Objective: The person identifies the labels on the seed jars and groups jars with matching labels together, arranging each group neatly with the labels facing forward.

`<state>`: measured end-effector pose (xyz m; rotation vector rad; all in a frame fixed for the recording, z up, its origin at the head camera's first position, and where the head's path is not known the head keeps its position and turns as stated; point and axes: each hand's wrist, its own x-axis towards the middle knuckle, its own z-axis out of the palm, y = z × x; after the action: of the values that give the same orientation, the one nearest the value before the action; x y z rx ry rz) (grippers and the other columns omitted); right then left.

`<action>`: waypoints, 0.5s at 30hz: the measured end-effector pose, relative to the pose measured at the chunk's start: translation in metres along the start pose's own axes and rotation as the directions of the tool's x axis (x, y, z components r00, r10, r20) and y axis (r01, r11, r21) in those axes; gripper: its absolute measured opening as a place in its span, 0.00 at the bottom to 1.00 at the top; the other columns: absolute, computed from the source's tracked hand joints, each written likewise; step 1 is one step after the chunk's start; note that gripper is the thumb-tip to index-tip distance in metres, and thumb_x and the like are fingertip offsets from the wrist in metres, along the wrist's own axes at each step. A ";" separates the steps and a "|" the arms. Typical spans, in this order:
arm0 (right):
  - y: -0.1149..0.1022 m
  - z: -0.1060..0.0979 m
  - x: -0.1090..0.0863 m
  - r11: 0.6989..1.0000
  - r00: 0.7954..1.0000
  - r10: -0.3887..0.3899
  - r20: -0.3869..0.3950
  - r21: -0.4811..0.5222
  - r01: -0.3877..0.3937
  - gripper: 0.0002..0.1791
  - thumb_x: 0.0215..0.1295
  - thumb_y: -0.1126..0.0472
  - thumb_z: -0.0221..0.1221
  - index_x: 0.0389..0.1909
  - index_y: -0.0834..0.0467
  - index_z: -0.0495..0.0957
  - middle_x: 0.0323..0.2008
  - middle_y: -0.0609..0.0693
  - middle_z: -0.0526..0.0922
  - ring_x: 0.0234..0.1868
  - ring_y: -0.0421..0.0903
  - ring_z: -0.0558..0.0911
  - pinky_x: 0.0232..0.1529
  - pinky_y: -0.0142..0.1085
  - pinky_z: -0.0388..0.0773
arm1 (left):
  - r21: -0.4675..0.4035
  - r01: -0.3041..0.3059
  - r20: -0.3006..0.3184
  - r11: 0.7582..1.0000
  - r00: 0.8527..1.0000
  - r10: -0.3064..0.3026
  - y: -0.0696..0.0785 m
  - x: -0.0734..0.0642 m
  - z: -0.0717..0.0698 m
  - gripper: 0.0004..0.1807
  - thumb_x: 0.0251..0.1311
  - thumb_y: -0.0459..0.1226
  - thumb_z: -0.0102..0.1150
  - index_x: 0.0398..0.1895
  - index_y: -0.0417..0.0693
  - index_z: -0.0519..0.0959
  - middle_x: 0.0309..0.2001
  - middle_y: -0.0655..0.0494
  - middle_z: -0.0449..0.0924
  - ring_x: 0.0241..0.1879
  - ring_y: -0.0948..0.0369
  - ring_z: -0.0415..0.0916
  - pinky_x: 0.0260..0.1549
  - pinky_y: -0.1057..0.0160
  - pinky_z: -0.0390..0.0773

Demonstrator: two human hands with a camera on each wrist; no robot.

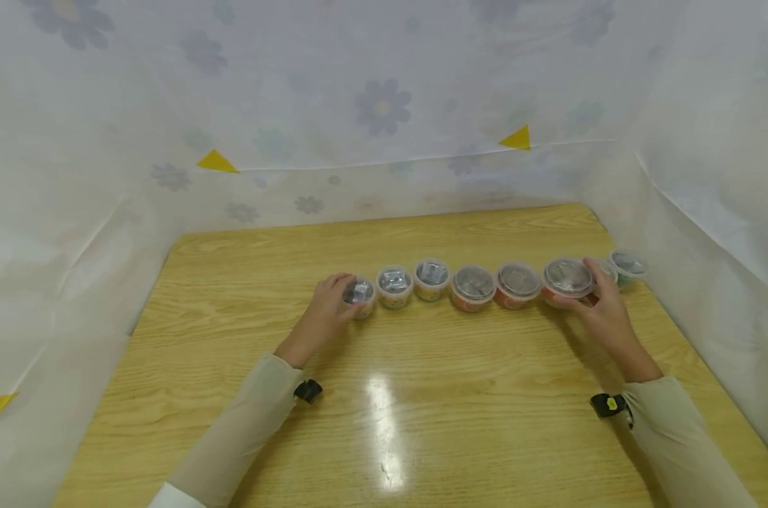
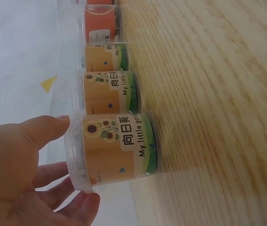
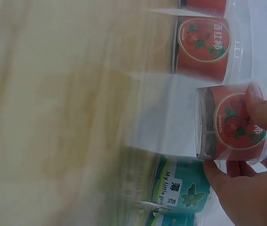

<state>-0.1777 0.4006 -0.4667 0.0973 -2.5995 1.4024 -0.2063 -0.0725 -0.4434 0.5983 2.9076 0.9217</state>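
Observation:
With its fingers and thumb around the lid, my left hand (image 1: 325,305) holds a small clear-lidded plant cup (image 2: 117,149), orange with sunflowers, at the left end of a row. That cup stands upright on the table. My right hand (image 1: 603,314) grips a red tomato-labelled cup (image 3: 232,123) between thumb and fingers, raised off the table in the right wrist view. Another tomato cup (image 3: 202,47) stands beside it to the left. Behind the right hand are teal mint-labelled cups (image 3: 183,183), one partly hidden in the head view.
Between the hands stand two sunflower cups (image 1: 394,286) and two tomato cups (image 1: 474,286). The wooden table (image 1: 460,409) is enclosed by flower-patterned white sheeting (image 1: 333,92). Near the table's right edge is the outermost teal cup (image 1: 628,268).

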 end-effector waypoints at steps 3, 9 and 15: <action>0.004 0.001 0.004 1.000 1.000 -0.018 -0.007 -0.026 0.018 0.49 0.57 0.66 0.64 0.72 0.61 0.42 0.67 0.65 0.50 0.62 0.64 0.57 0.51 0.15 0.60 | 0.000 -0.004 0.003 1.000 1.000 0.004 0.000 0.000 0.001 0.32 0.63 0.46 0.55 0.66 0.40 0.61 0.65 0.45 0.58 0.64 0.49 0.53 0.60 0.50 0.61; 0.005 0.001 0.015 0.984 0.995 -0.101 -0.015 -0.151 0.098 0.50 0.51 0.64 0.68 0.70 0.65 0.48 0.63 0.71 0.57 0.59 0.67 0.62 0.56 0.33 0.67 | -0.015 0.011 0.011 1.000 1.000 -0.011 0.001 -0.001 -0.002 0.32 0.64 0.46 0.54 0.67 0.41 0.60 0.65 0.46 0.58 0.65 0.50 0.53 0.60 0.50 0.62; 0.004 0.001 0.019 0.964 0.994 -0.111 -0.023 -0.244 0.102 0.48 0.51 0.61 0.69 0.67 0.70 0.52 0.61 0.75 0.57 0.60 0.72 0.56 0.53 0.65 0.56 | -0.012 0.001 0.011 1.000 1.000 -0.001 0.001 0.000 -0.001 0.32 0.64 0.46 0.54 0.66 0.39 0.61 0.65 0.44 0.58 0.64 0.49 0.53 0.60 0.50 0.61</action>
<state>-0.1972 0.4026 -0.4669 0.1721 -2.6676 1.0325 -0.2061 -0.0724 -0.4420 0.5994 2.8900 0.9322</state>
